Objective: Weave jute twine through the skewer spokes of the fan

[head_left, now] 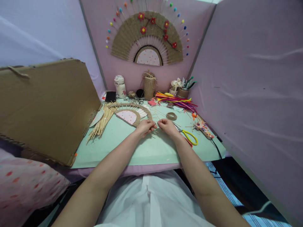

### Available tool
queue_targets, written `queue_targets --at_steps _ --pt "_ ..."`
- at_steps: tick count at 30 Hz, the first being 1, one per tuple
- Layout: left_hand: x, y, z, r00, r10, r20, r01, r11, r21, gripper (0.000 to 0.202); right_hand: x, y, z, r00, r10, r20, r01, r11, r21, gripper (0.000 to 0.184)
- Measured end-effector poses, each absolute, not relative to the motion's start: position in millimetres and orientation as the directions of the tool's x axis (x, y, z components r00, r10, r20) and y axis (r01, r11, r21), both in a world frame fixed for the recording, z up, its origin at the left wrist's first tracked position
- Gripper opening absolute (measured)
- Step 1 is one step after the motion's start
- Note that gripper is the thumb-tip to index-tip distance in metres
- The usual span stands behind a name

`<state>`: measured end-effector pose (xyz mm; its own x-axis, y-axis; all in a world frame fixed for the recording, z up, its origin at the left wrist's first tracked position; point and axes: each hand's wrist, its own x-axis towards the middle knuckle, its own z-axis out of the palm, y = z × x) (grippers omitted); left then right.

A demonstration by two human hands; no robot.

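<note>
My left hand and my right hand are close together above the middle of the table, a small gap between them. Each has its thumb and fingers pinched together. Whatever is between the fingertips is too small to make out. Just left of my left hand lies a half-round fan piece with a pink dotted centre and a burlap band, which that hand partly overlaps. Beyond my right hand lies a coil of twine. Yellow-handled scissors rest beside my right wrist, partly hidden. Thin sticks lie scattered around the hands.
A bundle of thin sticks lies left, near a large cardboard sheet. At right is a patterned glue gun with a cord. Pipe cleaners, a twine-wrapped jar and a white bottle stand behind. A decorated fan hangs above.
</note>
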<state>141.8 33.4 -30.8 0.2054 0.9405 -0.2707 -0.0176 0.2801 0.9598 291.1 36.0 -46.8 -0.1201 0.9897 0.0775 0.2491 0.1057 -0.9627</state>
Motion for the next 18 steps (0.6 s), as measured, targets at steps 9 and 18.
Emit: queue_targets --at_steps 9,18 --pt "139.0 29.9 -27.5 0.246 0.913 -0.325 0.117 0.305 0.945 0.018 290.7 34.1 -41.3 -0.067 0.989 0.129 0.269 0.143 -0.953 0.028" --pt "138.1 33.3 -22.8 0.218 0.913 -0.345 -0.073 0.368 0.927 0.017 295.7 34.7 -40.2 -0.087 0.981 0.171 0.289 0.189 -0.938 0.024"
